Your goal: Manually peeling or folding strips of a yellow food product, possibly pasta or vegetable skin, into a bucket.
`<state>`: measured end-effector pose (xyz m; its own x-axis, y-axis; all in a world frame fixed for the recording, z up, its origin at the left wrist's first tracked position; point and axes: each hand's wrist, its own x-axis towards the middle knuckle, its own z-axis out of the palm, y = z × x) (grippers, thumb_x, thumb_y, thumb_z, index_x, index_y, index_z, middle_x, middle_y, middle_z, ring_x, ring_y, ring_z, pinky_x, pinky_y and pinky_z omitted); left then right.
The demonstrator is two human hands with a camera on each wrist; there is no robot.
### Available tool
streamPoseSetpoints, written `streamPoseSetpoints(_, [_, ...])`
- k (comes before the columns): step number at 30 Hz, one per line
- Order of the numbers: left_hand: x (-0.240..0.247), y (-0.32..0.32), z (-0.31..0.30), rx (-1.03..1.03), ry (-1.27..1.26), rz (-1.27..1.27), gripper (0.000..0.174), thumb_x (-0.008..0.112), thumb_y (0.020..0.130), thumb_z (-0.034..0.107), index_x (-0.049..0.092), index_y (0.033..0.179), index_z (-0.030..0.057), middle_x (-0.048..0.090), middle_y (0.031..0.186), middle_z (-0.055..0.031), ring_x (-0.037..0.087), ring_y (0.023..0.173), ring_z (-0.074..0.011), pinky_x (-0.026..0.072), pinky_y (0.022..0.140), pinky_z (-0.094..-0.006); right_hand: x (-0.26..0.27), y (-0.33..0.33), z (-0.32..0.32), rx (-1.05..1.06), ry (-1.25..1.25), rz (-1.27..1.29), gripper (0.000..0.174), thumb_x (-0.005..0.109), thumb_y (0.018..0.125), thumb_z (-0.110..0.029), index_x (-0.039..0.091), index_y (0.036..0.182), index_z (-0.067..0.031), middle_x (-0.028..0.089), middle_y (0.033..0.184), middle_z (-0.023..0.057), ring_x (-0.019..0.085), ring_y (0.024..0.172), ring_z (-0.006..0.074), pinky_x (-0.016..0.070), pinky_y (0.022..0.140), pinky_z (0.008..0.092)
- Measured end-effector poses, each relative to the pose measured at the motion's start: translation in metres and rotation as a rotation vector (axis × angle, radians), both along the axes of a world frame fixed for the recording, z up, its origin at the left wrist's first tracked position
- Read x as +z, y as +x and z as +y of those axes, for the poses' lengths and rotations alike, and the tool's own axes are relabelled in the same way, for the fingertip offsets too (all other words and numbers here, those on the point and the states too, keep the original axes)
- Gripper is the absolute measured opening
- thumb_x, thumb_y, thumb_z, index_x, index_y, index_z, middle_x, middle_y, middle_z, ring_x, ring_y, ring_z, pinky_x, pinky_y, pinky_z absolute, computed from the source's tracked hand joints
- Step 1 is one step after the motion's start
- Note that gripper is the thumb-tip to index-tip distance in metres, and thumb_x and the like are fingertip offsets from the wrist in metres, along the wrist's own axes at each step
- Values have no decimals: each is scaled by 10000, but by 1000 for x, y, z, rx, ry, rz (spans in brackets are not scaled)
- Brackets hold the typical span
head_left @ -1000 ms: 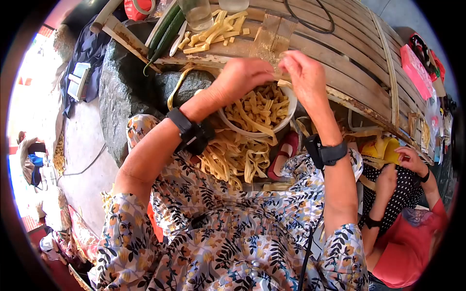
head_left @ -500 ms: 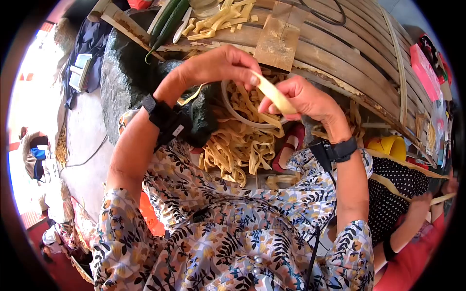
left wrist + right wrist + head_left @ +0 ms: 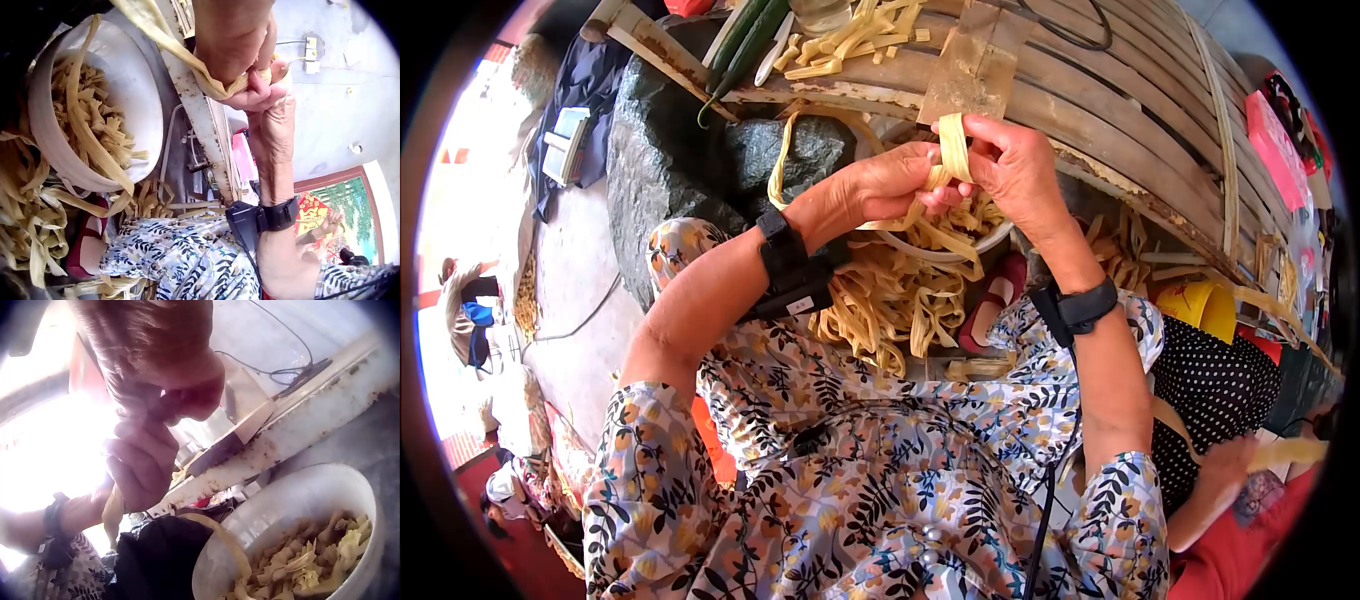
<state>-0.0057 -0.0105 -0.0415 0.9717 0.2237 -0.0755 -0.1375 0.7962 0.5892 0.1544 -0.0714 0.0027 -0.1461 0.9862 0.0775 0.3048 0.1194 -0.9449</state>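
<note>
In the head view my left hand (image 3: 897, 180) and right hand (image 3: 1018, 172) meet over a white tub (image 3: 1000, 238). Between them is a flat pale yellow strip (image 3: 954, 145), bent into an upright loop. The right thumb and fingers pinch it, and the left fingers grip its lower part. In the left wrist view a length of the strip (image 3: 159, 31) runs into the fingers; the right wrist view has a loose end (image 3: 113, 515) hanging below my left hand (image 3: 140, 465). Short knotted pieces (image 3: 300, 565) fill much of the tub, with one long strip (image 3: 84, 125) draped over them.
Loose strips (image 3: 890, 310) pile below the tub, beside a red shoe (image 3: 997, 300). The slatted bench (image 3: 1120, 130) carries a wooden board (image 3: 975, 70), cut pieces (image 3: 850, 45) and cucumbers (image 3: 745, 50). A dark rock (image 3: 645, 180) stands left. Another person's hand (image 3: 1225, 470) works at right.
A second ago my hands were apart above the tub; then a strip stretched between them. Now the strip is looped, the right hand is higher, and the left forearm has swung lower.
</note>
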Motion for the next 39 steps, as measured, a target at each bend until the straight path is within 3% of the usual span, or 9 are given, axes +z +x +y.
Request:
streamPoseSetpoints(6, [11, 7, 0, 443, 56, 296, 169, 489, 896, 144, 533, 978, 3, 560, 783, -30, 500, 575, -66, 446, 537, -163, 3, -1, 6, -373, 724, -639, 260, 688, 683, -220, 618, 863, -47, 565, 809, 63, 546, 701, 241, 439, 604, 320])
streamPoseSetpoints(9, [33, 9, -7, 795, 456, 502, 195, 486, 897, 156, 565, 955, -13, 581, 814, -24, 521, 606, -56, 460, 586, -167, 4, -7, 2, -413, 544, -562, 284, 701, 654, -217, 608, 844, -28, 577, 778, 69, 535, 675, 275, 437, 595, 351])
streamPoseSetpoints(13, [42, -1, -5, 627, 879, 518, 222, 512, 881, 164, 565, 996, -19, 586, 794, -26, 543, 645, -56, 461, 603, -195, -2, 2, 11, -216, -67, -9, 168, 683, 723, -143, 620, 766, 7, 551, 573, 19, 486, 542, 98, 416, 536, 269])
streamPoseSetpoints(14, [42, -1, -7, 632, 977, 525, 223, 520, 878, 172, 561, 983, -20, 584, 778, -28, 545, 635, -61, 460, 590, -201, -6, 1, 12, -226, -89, 86, 130, 654, 746, -110, 626, 741, 16, 519, 533, -3, 424, 541, 37, 396, 525, 232])
streamPoseSetpoints(19, [28, 7, -10, 695, 1386, 629, 247, 549, 861, 209, 544, 889, -36, 576, 709, -30, 550, 588, -83, 453, 522, -229, -24, -3, 10, -321, 248, -191, 94, 643, 696, -68, 620, 711, 22, 615, 810, 42, 536, 652, 166, 441, 602, 278])
streamPoseSetpoints(21, [27, 7, -7, 693, 1193, 675, 245, 543, 863, 247, 544, 872, 2, 558, 667, -12, 501, 524, -55, 390, 449, -197, -23, -7, 5, -350, 460, -277, 78, 630, 696, -56, 617, 702, 20, 613, 913, 46, 549, 715, 200, 449, 636, 288])
streamPoseSetpoints(27, [42, 11, -10, 578, 270, 483, 293, 561, 855, 316, 577, 836, 23, 438, 623, 43, 318, 486, -23, 260, 438, -160, -3, 23, 12, -444, 244, 388, 73, 635, 737, -19, 668, 785, 25, 598, 984, 78, 540, 848, 98, 453, 718, 209])
streamPoseSetpoints(31, [40, 0, -5, 423, 584, 458, 287, 495, 899, 294, 544, 911, 12, 348, 592, 63, 263, 504, -19, 215, 455, -165, -5, 33, 10, -486, 56, 536, 120, 625, 789, -79, 664, 858, 11, 596, 973, 66, 550, 844, 84, 463, 711, 211])
streamPoseSetpoints(39, [34, -17, 4, 122, 37, 278, 193, 450, 915, 214, 491, 804, 62, 270, 546, 102, 207, 438, -4, 178, 399, -155, 16, 14, 0, -65, -292, 437, 228, 655, 783, -169, 620, 967, -39, 590, 768, -6, 517, 625, 26, 410, 500, 146])
